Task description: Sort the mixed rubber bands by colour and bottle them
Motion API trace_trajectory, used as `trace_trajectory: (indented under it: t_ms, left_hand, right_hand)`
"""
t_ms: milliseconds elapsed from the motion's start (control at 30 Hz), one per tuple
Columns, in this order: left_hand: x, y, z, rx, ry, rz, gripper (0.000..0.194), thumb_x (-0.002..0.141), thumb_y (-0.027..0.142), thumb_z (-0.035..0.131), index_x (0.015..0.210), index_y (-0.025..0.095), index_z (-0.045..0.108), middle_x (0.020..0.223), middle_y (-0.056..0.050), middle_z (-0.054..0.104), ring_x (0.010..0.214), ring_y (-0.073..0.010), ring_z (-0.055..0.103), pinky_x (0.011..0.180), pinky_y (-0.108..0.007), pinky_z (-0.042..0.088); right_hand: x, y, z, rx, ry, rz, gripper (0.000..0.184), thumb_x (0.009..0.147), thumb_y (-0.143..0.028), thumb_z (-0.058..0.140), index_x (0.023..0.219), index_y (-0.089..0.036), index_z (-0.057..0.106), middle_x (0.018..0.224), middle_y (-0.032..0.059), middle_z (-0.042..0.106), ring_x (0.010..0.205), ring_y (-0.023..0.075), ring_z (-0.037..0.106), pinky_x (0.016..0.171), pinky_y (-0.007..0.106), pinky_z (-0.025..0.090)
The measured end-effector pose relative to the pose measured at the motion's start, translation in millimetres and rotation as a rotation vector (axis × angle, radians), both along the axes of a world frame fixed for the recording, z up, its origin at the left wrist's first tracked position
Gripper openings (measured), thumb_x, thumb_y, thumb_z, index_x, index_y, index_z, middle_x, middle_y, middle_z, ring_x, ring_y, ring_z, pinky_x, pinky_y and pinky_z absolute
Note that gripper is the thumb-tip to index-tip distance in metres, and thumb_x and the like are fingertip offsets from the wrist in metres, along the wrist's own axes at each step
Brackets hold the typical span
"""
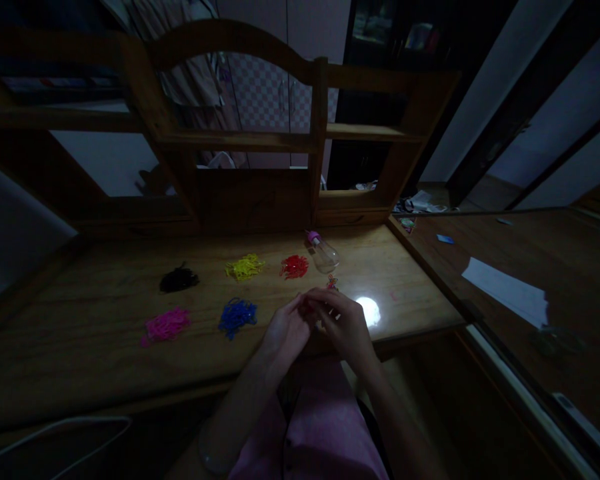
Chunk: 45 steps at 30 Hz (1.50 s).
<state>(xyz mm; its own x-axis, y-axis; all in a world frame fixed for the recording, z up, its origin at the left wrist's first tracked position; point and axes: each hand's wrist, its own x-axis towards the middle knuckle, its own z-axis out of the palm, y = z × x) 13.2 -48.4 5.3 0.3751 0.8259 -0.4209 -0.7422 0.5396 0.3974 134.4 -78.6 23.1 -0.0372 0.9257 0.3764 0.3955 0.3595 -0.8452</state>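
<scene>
My left hand [291, 328] and my right hand [349, 325] meet over the front edge of the wooden desk [200, 360]. Their fingertips press together, and whatever they hold is hidden or too small to name. Just beyond my right hand lies a small multicoloured piece [332, 281], partly covered by the fingers. Small heaps of thin, band-like strips lie to the left: red [294, 267], yellow [245, 267], blue [237, 316], black [179, 278] and pink [167, 325]. Behind the hands a clear bulb-shaped bottle [326, 256] with a pink cap rests on its side.
A wooden shelf frame [240, 141] rises along the desk's back edge. On the right, a lower brown surface [500, 250] carries white paper sheets [507, 290] and a small blue card [445, 239]. A white cable [80, 421] hangs at the lower left. Light glares beside my right hand.
</scene>
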Motion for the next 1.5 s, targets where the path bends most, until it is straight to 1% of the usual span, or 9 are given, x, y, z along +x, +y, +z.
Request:
trace_trajectory:
  t_ms: [133, 267, 467, 667, 833, 967, 1067, 1200, 1500]
  left_hand:
    - [-3, 1, 6.1, -0.027, -0.070, 0.016, 0.031, 0.095, 0.012, 0.036, 0.093, 0.005, 0.066, 0.093, -0.013, 0.070, 0.089, -0.0168, 0.069, 0.085, -0.027, 0.056]
    - [-9, 17, 6.4, -0.001, -0.034, 0.068, 0.030, 0.093, 0.010, 0.036, 0.100, 0.003, 0.064, 0.103, -0.018, 0.069, 0.101, -0.0199, 0.067, 0.090, -0.028, 0.055]
    - [-17, 80, 9.9, 0.162, 0.365, 0.245, 0.030, 0.094, 0.021, 0.038, 0.097, 0.010, 0.065, 0.104, -0.012, 0.067, 0.093, -0.0125, 0.065, 0.084, -0.021, 0.052]
    - [-18, 109, 9.8, 0.279, 0.511, 0.155, 0.030, 0.091, 0.027, 0.044, 0.098, 0.011, 0.068, 0.098, -0.010, 0.069, 0.080, -0.0151, 0.064, 0.078, -0.028, 0.052]
    - [-27, 88, 5.5, 0.463, 0.703, 0.107, 0.028, 0.083, 0.026, 0.057, 0.107, 0.019, 0.069, 0.113, -0.006, 0.068, 0.102, -0.0181, 0.062, 0.088, -0.029, 0.047]
    - [-42, 51, -3.7, 0.863, 1.169, -0.132, 0.026, 0.087, 0.035, 0.054, 0.105, 0.022, 0.069, 0.115, -0.007, 0.067, 0.107, -0.0229, 0.060, 0.088, -0.035, 0.048]
    - [-51, 29, -12.0, 1.028, 1.471, -0.202, 0.023, 0.089, 0.033, 0.051, 0.099, 0.021, 0.068, 0.108, -0.008, 0.066, 0.103, -0.0238, 0.059, 0.094, -0.040, 0.045]
    - [-55, 20, -18.4, 1.067, 1.673, -0.240, 0.019, 0.087, 0.032, 0.054, 0.093, 0.017, 0.064, 0.100, -0.010, 0.063, 0.098, -0.0255, 0.058, 0.091, -0.042, 0.046]
    - [-52, 20, -16.1, 1.134, 1.742, -0.290, 0.014, 0.089, 0.027, 0.049, 0.081, 0.020, 0.057, 0.092, -0.007, 0.060, 0.092, -0.0237, 0.056, 0.085, -0.038, 0.045]
  right_hand:
    - [5, -3, 2.8, 0.057, 0.063, -0.130, 0.026, 0.096, -0.026, 0.048, 0.114, -0.024, 0.068, 0.114, 0.0068, 0.066, 0.088, 0.0185, 0.065, 0.071, 0.028, 0.051]
    - [26, 0, -1.6, 0.059, 0.067, -0.303, 0.025, 0.097, -0.033, 0.047, 0.107, -0.022, 0.067, 0.102, 0.0056, 0.068, 0.071, 0.0148, 0.062, 0.067, 0.027, 0.048]
    - [63, 16, -38.0, -0.031, 0.121, -0.471, 0.033, 0.094, -0.045, 0.049, 0.094, -0.018, 0.069, 0.088, 0.0043, 0.070, 0.060, 0.0136, 0.057, 0.059, 0.026, 0.044]
    - [75, 20, -56.8, -0.060, 0.229, -0.495, 0.041, 0.091, -0.053, 0.049, 0.093, -0.017, 0.069, 0.082, 0.0040, 0.069, 0.053, 0.0117, 0.053, 0.051, 0.024, 0.040]
    - [76, 17, -56.3, -0.059, 0.281, -0.492, 0.045, 0.089, -0.057, 0.050, 0.096, -0.016, 0.069, 0.081, 0.0039, 0.068, 0.051, 0.0108, 0.052, 0.047, 0.023, 0.039]
    - [76, 15, -54.9, -0.061, 0.249, -0.485, 0.041, 0.089, -0.053, 0.050, 0.094, -0.017, 0.069, 0.080, 0.0040, 0.068, 0.058, 0.0131, 0.056, 0.052, 0.024, 0.042]
    - [75, 14, -54.3, -0.073, 0.210, -0.465, 0.034, 0.091, -0.047, 0.051, 0.092, -0.018, 0.069, 0.080, 0.0033, 0.068, 0.065, 0.0148, 0.059, 0.057, 0.024, 0.043]
    - [75, 14, -54.4, -0.089, 0.182, -0.451, 0.030, 0.092, -0.043, 0.051, 0.092, -0.019, 0.069, 0.079, 0.0029, 0.067, 0.071, 0.0165, 0.061, 0.062, 0.025, 0.044]
    - [75, 14, -54.6, -0.095, 0.146, -0.467, 0.031, 0.092, -0.044, 0.051, 0.091, -0.019, 0.069, 0.078, 0.0025, 0.068, 0.070, 0.0166, 0.061, 0.065, 0.025, 0.045]
